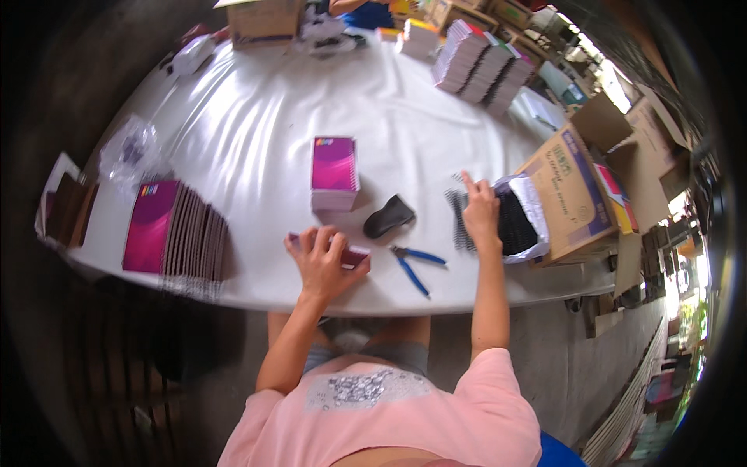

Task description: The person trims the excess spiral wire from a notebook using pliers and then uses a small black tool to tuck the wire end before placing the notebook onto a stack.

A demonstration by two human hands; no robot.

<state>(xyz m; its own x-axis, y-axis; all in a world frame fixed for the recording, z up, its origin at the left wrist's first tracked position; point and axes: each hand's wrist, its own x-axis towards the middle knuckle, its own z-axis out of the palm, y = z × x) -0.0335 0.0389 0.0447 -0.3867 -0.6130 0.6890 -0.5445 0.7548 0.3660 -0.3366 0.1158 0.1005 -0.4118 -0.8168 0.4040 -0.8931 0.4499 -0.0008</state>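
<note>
Near the table's front edge, my left hand (pixel 320 263) is closed over a purple-covered notebook (pixel 356 255), fingers and thumb gripping its sides and hiding most of it. My right hand (pixel 482 208) reaches over loose black wire binding spirals (pixel 460 222), its index finger stretched out at their far end. No held thing shows in it. More black spirals (pixel 515 224) lie in white wrapping beside it. Between my hands are blue-handled cutting pliers (pixel 412 265), spread apart, and a black curved object (pixel 389 216) of unclear kind. Beyond my left hand stands a small stack of purple notebooks (pixel 334 167).
At the left, a row of spiral-bound purple notebooks (pixel 152 226) stands near a crumpled plastic bag (pixel 132 148). A cardboard box (pixel 572 194) bounds the right side. Tall stacks of notebooks (pixel 467 62) stand at the far right. Another person's arm (pixel 348 6) shows at the far edge.
</note>
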